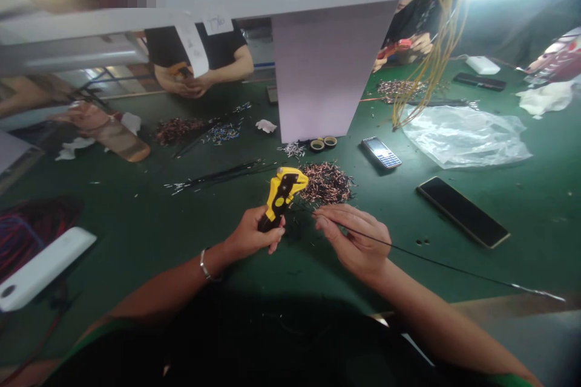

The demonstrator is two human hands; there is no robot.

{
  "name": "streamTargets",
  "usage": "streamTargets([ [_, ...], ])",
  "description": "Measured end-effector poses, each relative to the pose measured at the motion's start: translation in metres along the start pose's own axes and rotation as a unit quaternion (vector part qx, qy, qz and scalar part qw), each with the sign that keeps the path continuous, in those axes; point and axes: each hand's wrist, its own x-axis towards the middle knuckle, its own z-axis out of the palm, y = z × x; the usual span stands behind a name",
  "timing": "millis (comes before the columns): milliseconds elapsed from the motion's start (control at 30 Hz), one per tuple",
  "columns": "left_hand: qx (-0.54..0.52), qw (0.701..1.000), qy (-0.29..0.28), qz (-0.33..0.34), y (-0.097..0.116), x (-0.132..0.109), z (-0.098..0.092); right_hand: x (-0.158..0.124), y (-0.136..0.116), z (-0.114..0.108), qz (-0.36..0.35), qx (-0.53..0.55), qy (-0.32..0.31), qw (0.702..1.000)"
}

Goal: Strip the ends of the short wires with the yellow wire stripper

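My left hand (256,231) is closed round the dark handles of a yellow and black wire stripper (282,196), its head tilted up and to the right. Between the thumb and fingers of my right hand (356,239) is a thin black wire (436,257). One end of the wire points toward the stripper; the other trails right past my forearm to a silvery tip near the table edge. Just beyond both hands lies a heap of short copper-coloured wire pieces (327,183). A bundle of black wires (218,175) with pale ends rests to the left of the stripper.
A keypad phone (381,152), a dark smartphone (463,210) and a clear plastic bag (467,136) lie on the right. Two tape rolls (324,144) sit by the upright panel (331,72). At left are a white bar-shaped object (48,267) and a bottle (113,133). Co-workers' hands (190,81) show across the table.
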Motion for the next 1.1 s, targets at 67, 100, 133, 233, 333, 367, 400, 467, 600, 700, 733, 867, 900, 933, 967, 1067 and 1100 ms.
streamTargets([
  [67,0.009,1.0,0.006,-0.005,0.0,0.0,0.0,0.001,0.0,0.0,0.008,0.01,0.0,1.0],
  [100,0.014,1.0,0.01,-0.008,0.0,0.0,-0.001,0.001,0.001,0.0,0.013,0.016,0.001,1.0],
  [133,0.019,1.0,0.015,-0.01,-0.001,0.0,-0.001,0.002,0.001,0.0,0.017,0.023,0.004,1.0],
  [233,0.015,1.0,0.017,-0.014,-0.004,0.002,-0.002,0.002,0.002,0.001,0.044,0.043,0.013,0.998],
  [333,-0.05,0.999,-0.012,-0.002,-0.006,0.005,-0.002,0.003,0.005,0.001,0.099,0.062,0.018,0.993],
  [367,-0.079,0.996,-0.027,0.003,-0.007,0.006,-0.003,0.003,0.007,0.0,0.126,0.073,0.024,0.989],
  [400,-0.107,0.993,-0.043,0.007,-0.007,0.007,-0.003,0.004,0.01,-0.001,0.156,0.092,0.034,0.983],
  [467,-0.15,0.985,-0.081,0.006,-0.005,0.009,-0.005,0.007,0.016,-0.003,0.216,0.16,0.064,0.961],
  [600,-0.205,0.967,-0.152,0.005,0.0,0.011,-0.01,0.018,0.03,-0.01,0.296,0.324,0.104,0.893],
  [700,-0.209,0.957,-0.199,0.011,0.003,0.01,-0.011,0.024,0.037,-0.013,0.333,0.396,0.094,0.851],
  [733,-0.205,0.956,-0.21,0.013,0.004,0.009,-0.011,0.025,0.038,-0.013,0.341,0.411,0.088,0.841],
  [867,-0.198,0.951,-0.235,0.016,0.003,0.007,-0.012,0.027,0.041,-0.013,0.362,0.435,0.07,0.822],
  [900,-0.198,0.95,-0.242,0.014,0.002,0.007,-0.012,0.027,0.041,-0.013,0.366,0.44,0.068,0.817],
  [933,-0.199,0.948,-0.247,0.011,0.001,0.007,-0.012,0.027,0.042,-0.013,0.37,0.445,0.065,0.813],
  [967,-0.203,0.946,-0.252,0.01,0.001,0.007,-0.011,0.027,0.042,-0.013,0.374,0.45,0.062,0.809],
  [1067,-0.219,0.94,-0.263,0.012,0.003,0.007,-0.009,0.027,0.043,-0.013,0.382,0.461,0.055,0.799],
  [1100,-0.223,0.938,-0.265,0.014,0.005,0.007,-0.007,0.027,0.043,-0.012,0.386,0.464,0.052,0.796],
])
